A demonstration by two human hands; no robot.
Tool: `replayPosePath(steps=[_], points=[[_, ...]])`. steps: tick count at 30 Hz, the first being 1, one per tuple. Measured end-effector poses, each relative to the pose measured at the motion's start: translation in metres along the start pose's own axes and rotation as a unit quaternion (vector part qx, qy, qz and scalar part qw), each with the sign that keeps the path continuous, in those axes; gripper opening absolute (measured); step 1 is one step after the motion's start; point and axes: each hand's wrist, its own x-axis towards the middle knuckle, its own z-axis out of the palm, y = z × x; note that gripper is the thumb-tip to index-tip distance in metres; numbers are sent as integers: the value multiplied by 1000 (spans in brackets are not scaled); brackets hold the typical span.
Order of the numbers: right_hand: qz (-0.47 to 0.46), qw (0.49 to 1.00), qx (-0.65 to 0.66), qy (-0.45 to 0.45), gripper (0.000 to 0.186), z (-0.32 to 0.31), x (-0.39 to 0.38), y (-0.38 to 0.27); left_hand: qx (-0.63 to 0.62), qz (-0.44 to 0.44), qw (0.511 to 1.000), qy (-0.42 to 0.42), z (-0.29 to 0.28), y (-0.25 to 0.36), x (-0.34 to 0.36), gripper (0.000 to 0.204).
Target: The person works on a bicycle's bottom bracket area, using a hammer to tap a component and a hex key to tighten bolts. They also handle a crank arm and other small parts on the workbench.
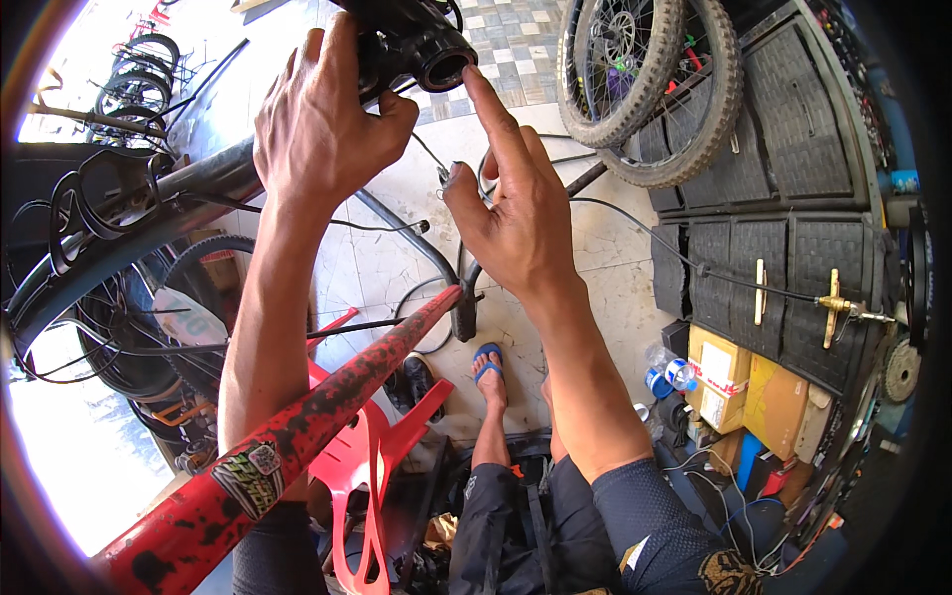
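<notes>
A black bicycle frame part (397, 45), with a round open shell (446, 69) at its end, is at the top of the view. My left hand (332, 129) grips it from the left, the fingertips partly hidden behind it. From below right, my right hand (516, 213) reaches up with the index finger stretched out, its tip at the shell's rim. That hand's thumb stands apart and its other fingers are loosely bent, with nothing visible in them. Below, a worn red tube (327, 421) with dark patches slants across my left forearm.
A thick dark tube (109, 253) with cables runs in from the left. A red plastic stand (372, 446) is below the red tube. Bicycle wheels (709, 129) lean at upper right beside dark woven drawers (803, 129). A hose (684, 260) crosses toward them. Cardboard boxes (719, 377) sit below.
</notes>
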Motion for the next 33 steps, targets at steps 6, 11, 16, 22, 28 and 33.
replayPosePath(steps=[6,11,16,22,28,33], points=[[2,1000,-17,9,86,2,3,4,-7,-9,1000,12,3,-2,-1,83],[13,1000,14,11,84,4,4,5,-2,-10,1000,9,3,-2,-2,83],[-1,1000,23,15,84,4,7,5,-9,-5,1000,25,4,-3,-2,83],[5,1000,13,12,84,1,9,5,-8,-12,1000,11,4,-3,-2,83],[-40,993,-107,31,78,-5,13,2,-12,-12,1000,18,3,0,-1,81],[-50,981,-186,-10,81,-7,16,0,-13,-14,1000,11,3,-1,-1,82]])
